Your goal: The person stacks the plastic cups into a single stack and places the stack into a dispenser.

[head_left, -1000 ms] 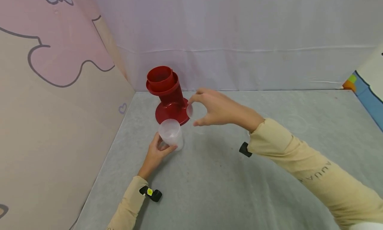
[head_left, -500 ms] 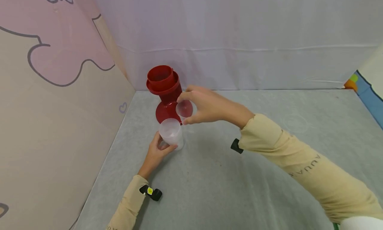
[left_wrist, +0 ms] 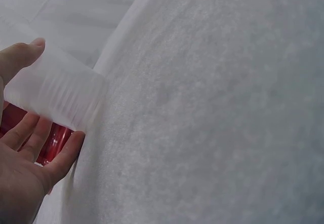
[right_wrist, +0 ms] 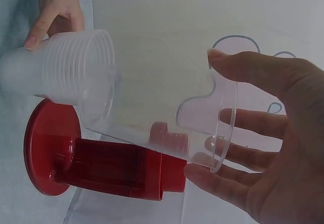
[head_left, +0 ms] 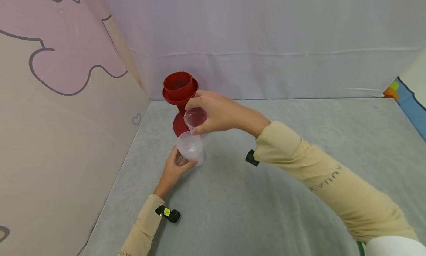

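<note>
My left hand [head_left: 173, 168] grips the side of a stack of nested clear plastic cups [head_left: 193, 152], which stands upright on the table [head_left: 253, 204]. In the right wrist view the several rims of this stack [right_wrist: 66, 64] show close together. One single clear plastic cup [right_wrist: 152, 97] is held near its rim by my right hand [head_left: 221, 113], thumb on one side and fingers on the other. This cup's base overlaps the mouth of the stack in the right wrist view. Behind both stands a red plastic cup dispenser [head_left: 179, 86], partly hidden by my right hand.
The dispenser's round red base [right_wrist: 43, 148] sits right behind the stack. A white curtain [head_left: 266, 45] rises at the table's back edge, and a patterned wall [head_left: 66, 137] runs along the left. Part of a white rounded object [head_left: 396, 245] shows at the lower right.
My right hand has carried the single cup leftward, from beside the dispenser's base to just above the stack. My left hand and the stack have stayed in place.
</note>
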`<state>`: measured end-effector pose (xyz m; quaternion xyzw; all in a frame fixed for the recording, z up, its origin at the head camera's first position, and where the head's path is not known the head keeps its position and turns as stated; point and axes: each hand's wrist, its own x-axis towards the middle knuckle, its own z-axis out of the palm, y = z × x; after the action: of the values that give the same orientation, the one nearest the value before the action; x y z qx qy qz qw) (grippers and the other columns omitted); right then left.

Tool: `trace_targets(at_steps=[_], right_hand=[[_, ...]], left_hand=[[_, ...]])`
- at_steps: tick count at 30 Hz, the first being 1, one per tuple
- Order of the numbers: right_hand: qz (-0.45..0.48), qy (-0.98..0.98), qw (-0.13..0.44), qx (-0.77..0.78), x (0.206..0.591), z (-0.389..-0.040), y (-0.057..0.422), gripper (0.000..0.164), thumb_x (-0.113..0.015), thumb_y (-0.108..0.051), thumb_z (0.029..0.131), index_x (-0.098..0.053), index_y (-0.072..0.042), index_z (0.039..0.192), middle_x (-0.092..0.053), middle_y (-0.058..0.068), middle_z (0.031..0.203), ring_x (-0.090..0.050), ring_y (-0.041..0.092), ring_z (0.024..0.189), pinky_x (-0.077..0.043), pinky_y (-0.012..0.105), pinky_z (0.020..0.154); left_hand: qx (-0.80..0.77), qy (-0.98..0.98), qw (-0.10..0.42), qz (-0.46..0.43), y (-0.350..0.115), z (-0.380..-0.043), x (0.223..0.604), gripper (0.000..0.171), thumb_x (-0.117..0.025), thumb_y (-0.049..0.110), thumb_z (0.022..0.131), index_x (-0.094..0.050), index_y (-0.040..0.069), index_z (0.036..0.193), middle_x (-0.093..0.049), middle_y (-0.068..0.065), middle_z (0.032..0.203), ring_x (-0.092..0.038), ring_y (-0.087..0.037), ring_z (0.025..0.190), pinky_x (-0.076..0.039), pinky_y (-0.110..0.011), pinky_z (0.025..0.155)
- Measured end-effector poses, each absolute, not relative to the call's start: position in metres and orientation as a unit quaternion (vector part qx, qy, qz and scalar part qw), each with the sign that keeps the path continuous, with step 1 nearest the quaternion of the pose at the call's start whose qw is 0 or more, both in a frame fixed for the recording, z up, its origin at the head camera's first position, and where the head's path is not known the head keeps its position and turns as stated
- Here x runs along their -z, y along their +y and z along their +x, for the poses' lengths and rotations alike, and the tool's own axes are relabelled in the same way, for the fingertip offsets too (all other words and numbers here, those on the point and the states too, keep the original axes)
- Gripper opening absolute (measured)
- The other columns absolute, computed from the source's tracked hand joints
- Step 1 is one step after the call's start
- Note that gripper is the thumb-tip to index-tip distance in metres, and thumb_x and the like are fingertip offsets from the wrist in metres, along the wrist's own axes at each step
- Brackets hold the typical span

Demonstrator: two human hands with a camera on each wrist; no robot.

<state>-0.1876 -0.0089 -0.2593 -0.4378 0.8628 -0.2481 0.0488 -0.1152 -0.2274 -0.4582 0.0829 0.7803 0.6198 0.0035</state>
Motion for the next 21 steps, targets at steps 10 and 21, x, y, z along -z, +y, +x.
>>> trace_targets(at_steps=[10,21], right_hand=[[-0.445,0.858,0.057,0.251,0.258,-0.190,-0.027,0.046,-0.078,-0.032,0.076,-0.064,-0.012,0.115,-0.055,0.001,0.106,-0.050,0.013,0.096,-0.047,0.023,0.081],[-0.445,0.860,0.064,0.241,0.266,-0.188,-0.040,0.051,-0.077,-0.034,0.077,-0.061,-0.012,0.120,-0.052,0.001,0.109,-0.050,0.012,0.095,-0.047,0.024,0.081]], left_hand=[[-0.621,0.780,0.011,0.077,-0.229,-0.115,0.461,0.077,-0.073,0.005,0.081,-0.030,0.013,0.145,-0.042,-0.007,0.139,-0.042,-0.025,0.124,-0.042,-0.050,0.098],[-0.629,0.772,0.008,0.089,-0.230,-0.116,0.462,0.078,-0.073,0.004,0.082,-0.030,0.016,0.146,-0.043,-0.006,0.138,-0.044,-0.023,0.123,-0.045,-0.047,0.095]])
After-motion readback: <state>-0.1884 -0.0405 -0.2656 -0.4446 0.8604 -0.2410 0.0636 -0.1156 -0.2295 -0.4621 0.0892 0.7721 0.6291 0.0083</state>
